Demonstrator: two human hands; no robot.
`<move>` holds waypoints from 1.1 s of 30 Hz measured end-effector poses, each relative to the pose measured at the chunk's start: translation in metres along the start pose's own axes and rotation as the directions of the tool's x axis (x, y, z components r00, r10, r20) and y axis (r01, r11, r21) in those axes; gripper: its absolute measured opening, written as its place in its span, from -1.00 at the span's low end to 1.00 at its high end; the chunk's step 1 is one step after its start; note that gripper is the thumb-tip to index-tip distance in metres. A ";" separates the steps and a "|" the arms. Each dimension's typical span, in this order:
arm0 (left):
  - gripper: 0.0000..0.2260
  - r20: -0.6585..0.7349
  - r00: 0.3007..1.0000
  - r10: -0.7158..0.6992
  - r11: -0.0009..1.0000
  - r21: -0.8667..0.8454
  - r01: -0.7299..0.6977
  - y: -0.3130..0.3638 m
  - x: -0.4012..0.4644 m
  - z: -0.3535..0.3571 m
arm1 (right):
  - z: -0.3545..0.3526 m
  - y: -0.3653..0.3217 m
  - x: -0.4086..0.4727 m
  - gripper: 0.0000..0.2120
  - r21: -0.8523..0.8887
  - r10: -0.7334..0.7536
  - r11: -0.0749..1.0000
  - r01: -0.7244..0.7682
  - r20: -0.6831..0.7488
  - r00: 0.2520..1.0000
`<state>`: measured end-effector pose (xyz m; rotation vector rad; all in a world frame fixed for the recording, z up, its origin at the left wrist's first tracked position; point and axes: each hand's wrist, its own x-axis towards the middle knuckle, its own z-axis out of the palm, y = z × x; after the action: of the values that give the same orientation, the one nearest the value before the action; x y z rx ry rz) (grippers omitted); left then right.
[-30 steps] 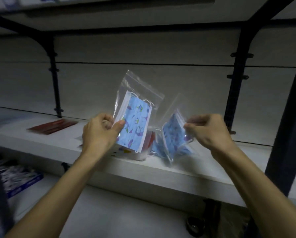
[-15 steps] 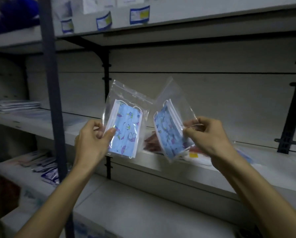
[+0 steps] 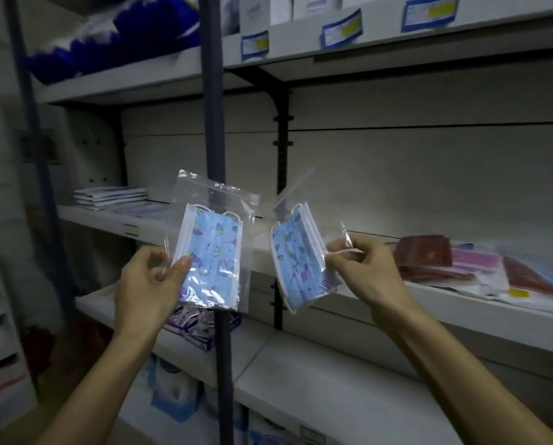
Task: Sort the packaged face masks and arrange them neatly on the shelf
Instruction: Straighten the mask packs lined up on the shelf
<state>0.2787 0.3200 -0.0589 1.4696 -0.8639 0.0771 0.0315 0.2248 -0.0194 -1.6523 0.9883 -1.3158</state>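
Hands are both raised in front of the shelving in the head view, well apart from each other, each clamped on its own clear zip bag. The left hand [image 3: 150,277] has its thumb pressed on the front of the left mask packet [image 3: 211,252] at the lower left edge, with the other fingers curled behind the plastic; that packet stands nearly upright and faces the camera, showing a light blue printed mask with white ear loops inside. The right hand [image 3: 365,271] pinches the right mask packet [image 3: 300,255] by its right edge between thumb and curled fingers, the back of the hand turned toward the camera; this packet is tilted, its top leaning to the right, and is seen partly edge-on, so several folded blue masks show as a stack. Both forearms rise from the bottom corners of the frame and angle inward, wrists roughly level. The two packets hang in the air near one another without touching, in front of the middle shelf [image 3: 461,311] and not resting on it. A dark upright post [image 3: 215,123] runs behind the left packet. On the shelf to the right lies a heap of red and pink packets [image 3: 435,256]; further left sits a flat stack of white packets [image 3: 110,196]
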 end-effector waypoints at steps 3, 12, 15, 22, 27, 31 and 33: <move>-0.81 -0.039 0.999 -0.037 0.999 -0.017 0.036 -0.028 0.014 -0.025 | 0.039 0.001 0.003 -0.85 0.023 0.000 1.000 -0.001 0.029 1.000; -0.78 -0.179 0.979 -0.095 0.992 0.067 0.108 -0.107 0.087 -0.100 | 0.176 0.009 0.039 -0.84 0.034 -0.056 0.998 0.053 0.114 0.992; -0.77 -0.205 0.977 -0.052 0.991 0.109 0.076 -0.128 0.123 -0.113 | 0.228 0.008 0.059 -0.88 0.058 -0.081 0.996 0.073 0.145 0.986; -0.79 -0.180 0.983 0.039 0.974 0.228 0.004 -0.162 0.211 -0.132 | 0.332 0.012 0.109 -0.90 0.090 -0.077 0.994 0.065 0.132 0.988; -0.79 -0.205 0.979 0.024 0.969 0.244 0.028 -0.198 0.256 -0.147 | 0.394 0.014 0.130 -0.91 0.093 -0.047 0.995 0.035 0.137 0.989; -0.81 -0.199 0.980 -0.001 0.975 0.217 0.045 -0.225 0.297 -0.155 | 0.430 0.011 0.152 -0.91 0.068 -0.049 0.997 0.042 0.103 0.993; -0.81 -0.160 0.987 -0.016 0.985 0.167 0.043 -0.242 0.320 -0.153 | 0.446 0.011 0.163 -0.90 0.059 -0.051 0.997 0.046 0.081 0.995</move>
<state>0.7053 0.2728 -0.0636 1.6115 -0.7194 0.2473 0.4941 0.1200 -0.0368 -1.6822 0.8596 -1.2856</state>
